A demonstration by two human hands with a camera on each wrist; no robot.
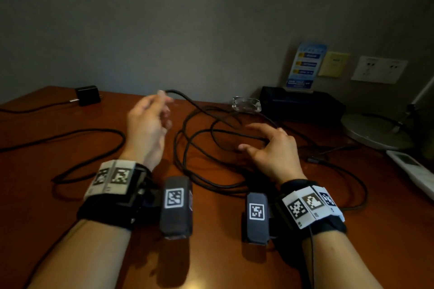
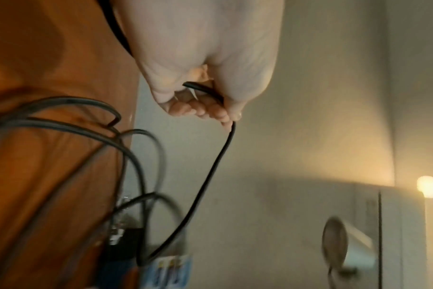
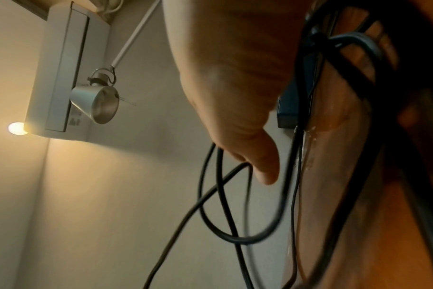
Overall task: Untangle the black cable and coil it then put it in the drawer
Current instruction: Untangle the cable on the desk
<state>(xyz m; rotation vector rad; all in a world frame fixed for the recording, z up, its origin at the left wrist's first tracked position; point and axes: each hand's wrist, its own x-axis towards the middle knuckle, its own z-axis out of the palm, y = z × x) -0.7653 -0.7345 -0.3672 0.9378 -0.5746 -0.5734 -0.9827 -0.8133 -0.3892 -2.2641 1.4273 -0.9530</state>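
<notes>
A long black cable [image 1: 199, 138] lies in tangled loops on the brown wooden table [image 1: 223, 253]. My left hand [image 1: 162, 101] is raised above the table at centre left and pinches a strand near one end of the cable [image 2: 203, 90]; from there the strand hangs down toward the loops. My right hand [image 1: 253, 138] hovers over the loops at centre right, fingers spread and lightly curved, thumb apart. In the right wrist view cable strands [image 3: 220, 195] pass beside the thumb [image 3: 262, 162]; the fingers are hidden there. No drawer is in view.
A black power adapter [image 1: 88, 95] with its own lead sits at the back left. At the back right are a glass ashtray [image 1: 246, 103], a black box [image 1: 300, 105] with a sign card, a lamp base [image 1: 375, 131] and a white remote [image 1: 413, 171]. The wall stands directly behind.
</notes>
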